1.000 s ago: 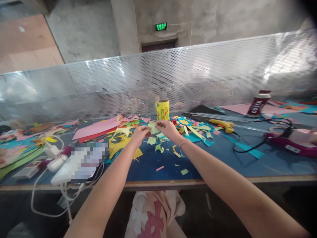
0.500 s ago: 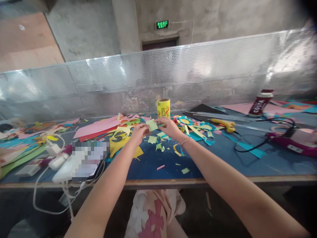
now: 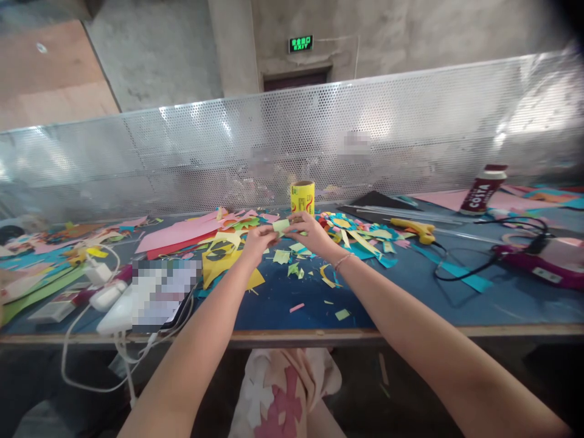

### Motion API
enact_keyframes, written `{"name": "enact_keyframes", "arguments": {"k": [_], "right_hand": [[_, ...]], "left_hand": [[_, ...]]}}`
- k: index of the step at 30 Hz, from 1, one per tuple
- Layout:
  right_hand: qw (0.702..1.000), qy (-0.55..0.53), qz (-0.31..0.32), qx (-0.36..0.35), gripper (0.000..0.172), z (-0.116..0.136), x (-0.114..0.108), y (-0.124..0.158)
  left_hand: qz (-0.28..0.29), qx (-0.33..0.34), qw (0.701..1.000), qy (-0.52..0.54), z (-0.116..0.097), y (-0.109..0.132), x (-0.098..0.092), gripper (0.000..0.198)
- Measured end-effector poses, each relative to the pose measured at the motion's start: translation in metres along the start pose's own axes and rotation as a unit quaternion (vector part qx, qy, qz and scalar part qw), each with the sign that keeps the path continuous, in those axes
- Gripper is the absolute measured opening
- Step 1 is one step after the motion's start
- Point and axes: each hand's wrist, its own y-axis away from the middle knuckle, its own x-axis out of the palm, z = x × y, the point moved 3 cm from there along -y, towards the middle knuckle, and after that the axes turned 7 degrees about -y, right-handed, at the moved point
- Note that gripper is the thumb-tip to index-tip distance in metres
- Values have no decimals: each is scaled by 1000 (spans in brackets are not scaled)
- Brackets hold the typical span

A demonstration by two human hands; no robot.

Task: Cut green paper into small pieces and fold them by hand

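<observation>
Between my two hands is a small pale green paper piece (image 3: 281, 227), raised over the blue table. The fingers of my left hand (image 3: 260, 242) pinch its left side. My right hand (image 3: 311, 232) has its fingers closed on the right side of the same piece. Just behind the hands a yellow roll (image 3: 302, 197) stands upright. Below them lie another pale green scrap (image 3: 281, 257) and green cuttings (image 3: 295, 270). Yellow paper with cut-outs (image 3: 219, 265) is beside my left forearm.
Pink sheets (image 3: 182, 233) lie left, near a phone (image 3: 168, 295) with white cables. To the right are colored scraps (image 3: 360, 234), a yellow glue gun (image 3: 415, 230) with a black cord, and a dark red bottle (image 3: 482, 190). A perforated metal screen (image 3: 182, 158) runs behind the table.
The green paper piece has been turned or folded and shows a smaller face. My right fingers have curled in closer around it.
</observation>
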Motion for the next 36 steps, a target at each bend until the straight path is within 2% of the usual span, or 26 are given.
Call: {"name": "enact_keyframes", "arguments": {"k": [4,12,22,31,36], "right_hand": [[1000,9,2,20,11,2,-2,-2],[997,-1,4,78,10,11,2,-2],[995,-3,-22,99,19,13,1,-2],[992,-34,-10,120,18,10,4,0],[992,-40,-5,121,17,9,5,0]], "left_hand": [[-1,18,999,-32,2,-1,-1,21],[52,70,993,-85,-4,5,6,22],[110,59,989,-80,-4,5,11,25],[71,11,997,5,2,1,11,20],[51,3,998,28,-3,3,10,16]]}}
